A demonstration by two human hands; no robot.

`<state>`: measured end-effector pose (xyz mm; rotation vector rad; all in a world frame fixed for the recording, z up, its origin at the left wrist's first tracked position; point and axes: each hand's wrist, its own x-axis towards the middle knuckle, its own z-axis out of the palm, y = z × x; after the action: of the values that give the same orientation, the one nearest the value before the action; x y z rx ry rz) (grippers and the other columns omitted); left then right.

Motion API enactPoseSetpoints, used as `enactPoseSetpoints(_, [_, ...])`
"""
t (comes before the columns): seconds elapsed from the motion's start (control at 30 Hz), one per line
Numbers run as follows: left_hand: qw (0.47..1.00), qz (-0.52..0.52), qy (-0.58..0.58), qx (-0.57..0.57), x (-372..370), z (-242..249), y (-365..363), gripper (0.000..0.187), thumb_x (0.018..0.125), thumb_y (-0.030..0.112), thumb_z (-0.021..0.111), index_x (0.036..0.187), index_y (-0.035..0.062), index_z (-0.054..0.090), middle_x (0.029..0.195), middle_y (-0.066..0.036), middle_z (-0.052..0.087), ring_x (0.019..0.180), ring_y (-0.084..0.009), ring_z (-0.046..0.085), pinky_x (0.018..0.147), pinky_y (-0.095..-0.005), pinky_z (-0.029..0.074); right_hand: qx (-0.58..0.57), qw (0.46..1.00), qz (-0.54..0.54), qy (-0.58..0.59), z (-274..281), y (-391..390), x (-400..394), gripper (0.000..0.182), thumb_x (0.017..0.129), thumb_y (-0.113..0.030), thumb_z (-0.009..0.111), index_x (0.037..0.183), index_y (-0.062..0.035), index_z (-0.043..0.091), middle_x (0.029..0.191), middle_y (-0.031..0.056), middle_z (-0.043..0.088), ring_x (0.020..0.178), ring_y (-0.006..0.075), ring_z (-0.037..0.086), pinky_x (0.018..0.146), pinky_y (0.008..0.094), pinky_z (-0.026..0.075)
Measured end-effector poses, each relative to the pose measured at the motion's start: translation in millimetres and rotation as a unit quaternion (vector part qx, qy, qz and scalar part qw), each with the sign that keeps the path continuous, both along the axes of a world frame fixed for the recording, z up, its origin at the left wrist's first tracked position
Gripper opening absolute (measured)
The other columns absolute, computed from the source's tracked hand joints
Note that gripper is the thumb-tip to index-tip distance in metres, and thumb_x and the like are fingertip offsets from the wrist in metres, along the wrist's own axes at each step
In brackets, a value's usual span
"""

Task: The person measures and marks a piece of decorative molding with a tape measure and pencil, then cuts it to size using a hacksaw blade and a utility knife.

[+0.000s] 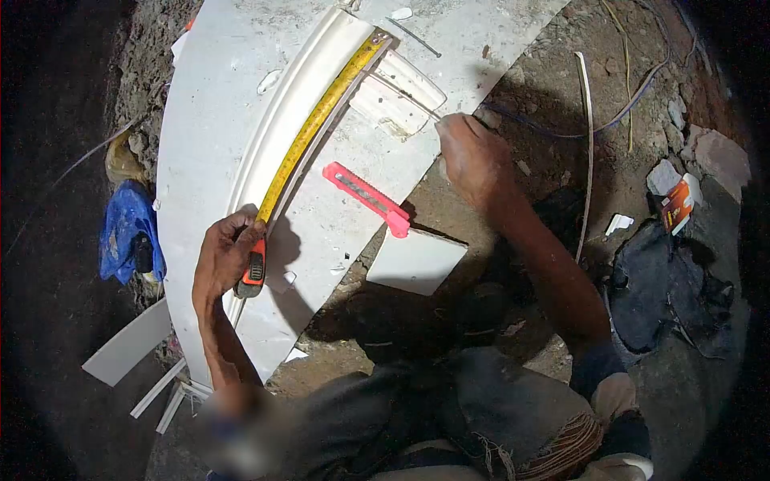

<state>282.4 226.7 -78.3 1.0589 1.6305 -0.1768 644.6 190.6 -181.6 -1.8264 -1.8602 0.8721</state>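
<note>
Left hand: your left hand (227, 255) is closed around the orange and black case of a tape measure (253, 271), pressing it down on the near-left part of a white board.
Tape: the yellow tape (314, 127) runs from the case away to the far right, lying along a curved white moulding (282, 104) and ending near the top of the board.
Right hand: your right hand (473, 156) is curled at the right edge of the board, fingers pinched together around something thin. It may be a pencil, but you cannot tell from this view.
Board: the large curved white board (212, 104) lies flat on dirt ground and fills the far-left half of the scene.
Knife: a pink utility knife (368, 198) lies loose on the board between your two hands, touched by neither.
Small piece: a raised white plaster piece (399, 94) sits on the board just beside the far end of the tape and near your right hand.
Offcut: a flat white offcut (415, 262) lies on the ground just beyond the near end of the knife.
Left side: a blue cloth (128, 228) lies on the ground left of the board.
Right side: an orange and white box (678, 204) rests among rubble, well apart from your hands.
Near left: thin white strips (164, 389) lie by the board's near edge.
</note>
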Motion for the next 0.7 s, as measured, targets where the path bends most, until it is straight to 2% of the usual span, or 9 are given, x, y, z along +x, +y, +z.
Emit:
enactPoseSetpoints(0.07, [1.0,0.012,0.0,-0.003,-2.6,-1.6,-1.7,0.02,0.092,0.021,0.067,0.088,0.0016,0.065,0.091,-0.002,0.063,0.083,-0.0099,0.055,0.078,-0.0272,0.046,-0.003,1.0,-0.002,0.001,1.9,0.3,-0.4,0.008,0.088,-0.011,0.054,0.093,-0.0059,0.051,0.087,0.0193,0.056,0.078,0.042,0.059,0.064,0.0506,0.047])
enactPoseSetpoints(0.13, [0.998,0.041,-0.048,-0.003,-7.9,-5.2,-3.3,0.018,0.092,0.02,0.066,0.09,0.0017,0.064,0.09,-0.001,0.062,0.081,-0.0095,0.055,0.078,-0.0268,0.046,-0.005,1.0,-0.005,0.002,8.4,2.3,-0.6,0.008,0.088,-0.011,0.054,0.094,-0.0057,0.051,0.088,0.0195,0.056,0.078,0.042,0.059,0.064,0.0505,0.047])
enactPoseSetpoints(0.23, [1.0,0.014,-0.008,-0.003,-3.7,-1.9,-1.9,0.017,0.092,0.018,0.066,0.097,0.0014,0.064,0.087,0.001,0.062,0.08,-0.0087,0.055,0.077,-0.0266,0.046,-0.053,0.998,-0.012,0.017,19.7,3.7,-2.8,0.009,0.088,-0.011,0.054,0.094,-0.0052,0.051,0.089,0.0199,0.057,0.079,0.0427,0.059,0.066,0.0508,0.047])
enactPoseSetpoints(0.27, [1.0,0.014,-0.008,-0.002,-2.5,-1.6,-1.4,0.017,0.092,0.018,0.066,0.097,0.0014,0.064,0.087,0.001,0.062,0.08,-0.0087,0.055,0.077,-0.0266,0.046,-0.031,0.999,-0.017,0.022,20.2,3.9,-4.0,0.008,0.087,-0.009,0.055,0.091,-0.0046,0.05,0.086,0.0195,0.056,0.08,0.0426,0.058,0.065,0.049,0.047])
enactPoseSetpoints(0.33, [0.997,0.036,-0.068,0.008,-1.1,0.1,-1.2,0.02,0.094,0.019,0.061,0.09,0.0004,0.065,0.075,0.002,0.056,0.071,-0.0075,0.047,0.068,-0.0249,0.041,-0.007,0.999,-0.021,0.028,19.2,2.6,-4.6,0.007,0.086,-0.008,0.055,0.088,-0.004,0.049,0.084,0.0192,0.054,0.08,0.0426,0.057,0.064,0.0473,0.046])
enactPoseSetpoints(0.43, [0.997,0.066,-0.04,0.032,7.0,1.8,-1.4,0.02,0.095,0.019,0.06,0.09,0.0005,0.065,0.075,0.003,0.056,0.071,-0.0068,0.047,0.068,-0.024,0.041,-0.029,0.999,-0.017,0.001,16.1,2.0,-2.4,0.007,0.085,-0.006,0.055,0.087,-0.0033,0.049,0.08,0.0195,0.054,0.078,0.0437,0.056,0.063,0.0477,0.046])
enactPoseSetpoints(0.53, [0.998,0.032,-0.036,0.03,4.9,3.5,1.1,0.022,0.095,0.021,0.061,0.088,0.0008,0.065,0.075,0.003,0.058,0.071,-0.0063,0.048,0.068,-0.0238,0.041,-0.04,0.999,-0.008,-0.019,18.1,2.6,-1.0,0.007,0.087,-0.007,0.054,0.091,-0.0049,0.049,0.084,0.0204,0.055,0.078,0.0433,0.058,0.066,0.0517,0.046])
enactPoseSetpoints(0.63, [0.998,0.01,-0.066,0.01,-4.0,2.9,2.5,0.024,0.094,0.023,0.062,0.088,0.0009,0.066,0.076,0.003,0.06,0.072,-0.0069,0.05,0.069,-0.0242,0.042,0.006,1.0,-0.016,0.007,17.1,-1.5,1.0,0.008,0.086,-0.006,0.054,0.091,-0.0037,0.048,0.083,0.0206,0.055,0.081,0.0433,0.058,0.067,0.0511,0.046])
enactPoseSetpoints(0.7, [0.998,-0.01,-0.05,0.021,-0.8,7.7,1.2,0.027,0.095,0.026,0.062,0.087,0.0012,0.066,0.076,0.004,0.059,0.072,-0.0066,0.05,0.069,-0.0238,0.042,-0.002,0.997,-0.062,0.038,21.2,-7.0,3.1,0.007,0.088,-0.007,0.054,0.091,-0.0027,0.049,0.08,0.0211,0.056,0.077,0.0433,0.059,0.064,0.0473,0.048])
